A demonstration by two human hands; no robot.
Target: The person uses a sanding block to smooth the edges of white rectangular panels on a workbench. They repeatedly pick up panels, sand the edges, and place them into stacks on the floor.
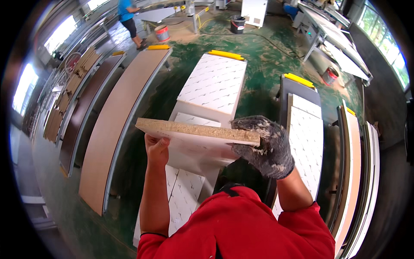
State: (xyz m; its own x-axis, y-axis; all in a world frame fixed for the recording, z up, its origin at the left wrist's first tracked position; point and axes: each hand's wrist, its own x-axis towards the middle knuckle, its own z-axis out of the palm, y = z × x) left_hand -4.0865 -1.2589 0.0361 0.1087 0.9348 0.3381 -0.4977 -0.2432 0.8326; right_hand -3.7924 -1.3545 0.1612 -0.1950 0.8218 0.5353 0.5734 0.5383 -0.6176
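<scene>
A particleboard panel (pixel 194 128) with a raw, speckled edge and a pale, smooth face is held up in front of my chest, its long edge tipping slightly down to the right. My bare left hand (pixel 156 149) grips its left end, thumb against the pale face. On the right end, my right hand (pixel 269 146) is closed in a worn grey work glove. Below and beyond the panel stands a stack of white boards (pixel 213 82) covered with patterned film. The panel hides part of that stack.
Another stack of white boards (pixel 307 142) lies to my right, with upright-looking panels (pixel 354 151) beyond. Long brown panels (pixel 123 103) rest on supports at left. A person in blue (pixel 126 15) stands far left. Buckets (pixel 162 33) and a machine table (pixel 338 43) are farther off.
</scene>
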